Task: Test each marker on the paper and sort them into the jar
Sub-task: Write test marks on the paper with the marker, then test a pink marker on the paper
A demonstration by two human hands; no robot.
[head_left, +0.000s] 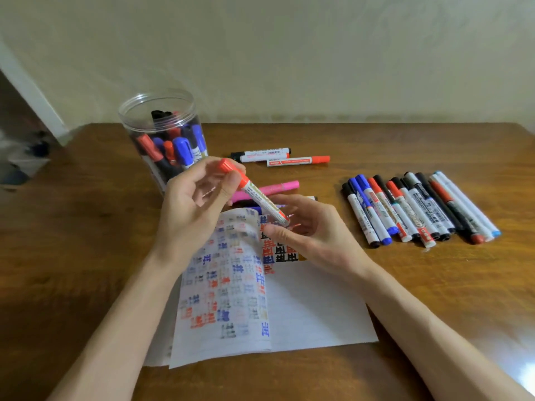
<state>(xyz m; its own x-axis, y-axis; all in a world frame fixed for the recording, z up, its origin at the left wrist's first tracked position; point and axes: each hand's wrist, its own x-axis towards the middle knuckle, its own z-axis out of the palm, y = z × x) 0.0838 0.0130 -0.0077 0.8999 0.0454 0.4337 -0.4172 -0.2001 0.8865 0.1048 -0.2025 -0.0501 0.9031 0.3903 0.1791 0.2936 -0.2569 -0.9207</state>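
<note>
A red marker [260, 198] is held tilted above the top edge of the paper [307, 311], with its red cap uppermost and to the left. The cap end is pinched by the curled fingers and thumb of the left hand [191, 212]. The lower end is gripped between the thumb and fingers of the right hand [315, 233]. Behind the left hand a clear jar [162, 105], open-topped and partly filled with markers, is stood. Pink markers [279, 186] are laid just beyond the hands and three markers [278, 156] farther back. A row of markers [417, 209] is laid to the right, apart from the paper. Bare brown bench [419, 299] is seen round the sheet, and its far edge is met by a pale wall [289, 53].
</note>
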